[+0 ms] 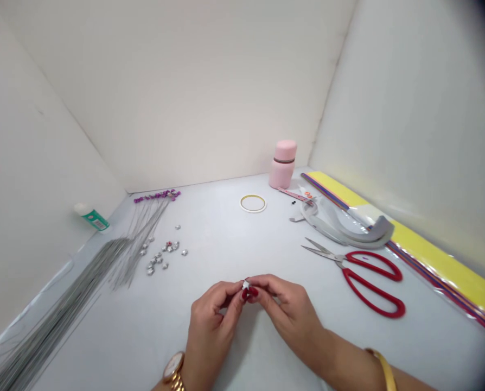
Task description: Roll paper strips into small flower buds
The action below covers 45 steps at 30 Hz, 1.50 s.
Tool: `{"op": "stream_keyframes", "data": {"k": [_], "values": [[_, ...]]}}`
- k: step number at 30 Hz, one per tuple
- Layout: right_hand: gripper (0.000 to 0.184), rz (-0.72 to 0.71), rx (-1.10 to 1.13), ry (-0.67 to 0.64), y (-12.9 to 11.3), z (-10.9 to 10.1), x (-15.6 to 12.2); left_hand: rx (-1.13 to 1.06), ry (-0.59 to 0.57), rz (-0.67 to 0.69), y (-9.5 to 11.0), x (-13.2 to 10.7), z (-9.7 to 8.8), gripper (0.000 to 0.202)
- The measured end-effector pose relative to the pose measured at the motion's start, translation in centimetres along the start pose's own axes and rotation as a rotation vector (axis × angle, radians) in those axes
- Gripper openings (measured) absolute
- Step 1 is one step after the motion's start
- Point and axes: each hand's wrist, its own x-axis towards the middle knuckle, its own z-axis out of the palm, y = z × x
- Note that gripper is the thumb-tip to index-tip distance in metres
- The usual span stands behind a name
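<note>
L hand [214,320] & R hand [287,312] were both at the silver piece [246,284], pinched betw. fingertips over the worktop [116,347], front centre. Both grips narrow, closed on the piece, red nails nearly touching; its exact form was too small to tell. Nearest on R side: red scissors [360,282], blades slightly apart. On L side: loose silver bits [159,260] in a scatter, next to thin wires [140,244], some purple-tipped. Further back: tape ring [253,203], pink bottle [282,165], grey strips [340,225], yellow pack [438,252], green-labelled tube [91,218] by the L wall.
</note>
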Motion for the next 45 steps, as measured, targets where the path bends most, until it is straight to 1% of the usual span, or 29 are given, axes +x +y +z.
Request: {"op": "stream_keyframes", "data": {"k": [2,4,11,15,20,24,27,30,33,35,40,42,45], "values": [[0.022,0.046,0.084,-0.012,0.02,-0.22,0.03,-0.038,-0.023,0.007,0.0,0.07,-0.14,0.015],[0.022,0.039,0.104,-0.03,0.03,-0.35,0.04,-0.054,-0.032,0.017,-0.04,0.06,-0.21,0.016],[0.019,0.041,0.08,-0.021,0.19,-0.32,0.2,-0.067,-0.028,-0.016,-0.62,0.04,-0.08,0.014],[0.017,0.05,0.081,-0.019,0.48,-0.29,0.28,-0.072,0.005,-0.024,-0.85,0.15,-0.15,0.014],[0.014,0.065,0.055,0.008,0.36,-0.34,0.29,-0.05,-0.022,0.02,-0.61,0.03,-0.3,0.013],[0.016,0.021,0.012,-0.023,0.21,-0.38,0.19,0.008,-0.013,0.087,-0.51,0.06,-0.29,0.015],[0.02,-0.066,-0.052,-0.028,0.25,-0.35,0.1,0.068,0.02,0.17,-0.45,0.14,-0.36,0.015],[0.02,-0.147,-0.121,-0.003,0.36,-0.32,0.02,0.13,0.02,0.253,-0.39,0.18,-0.43,0.016],[0.02,-0.173,-0.135,0.0,0.44,-0.34,-0.07,0.152,0.012,0.267,-0.41,0.16,-0.41,0.016],[0.019,-0.142,-0.106,-0.017,0.41,-0.36,-0.14,0.127,0.003,0.237,-0.43,0.12,-0.39,0.016],[0.015,0.02,0.021,-0.041,0.09,-0.32,-0.2,0.041,-0.017,0.159,-0.31,0.08,-0.48,0.013],[0.014,0.042,0.043,-0.066,0.02,-0.27,-0.14,0.035,-0.01,0.152,-0.24,0.06,-0.5,0.012],[0.012,0.025,-0.044,-0.123,0.06,-0.24,-0.03,0.043,-0.018,0.16,-0.12,0.0,-0.44,0.013]]}}
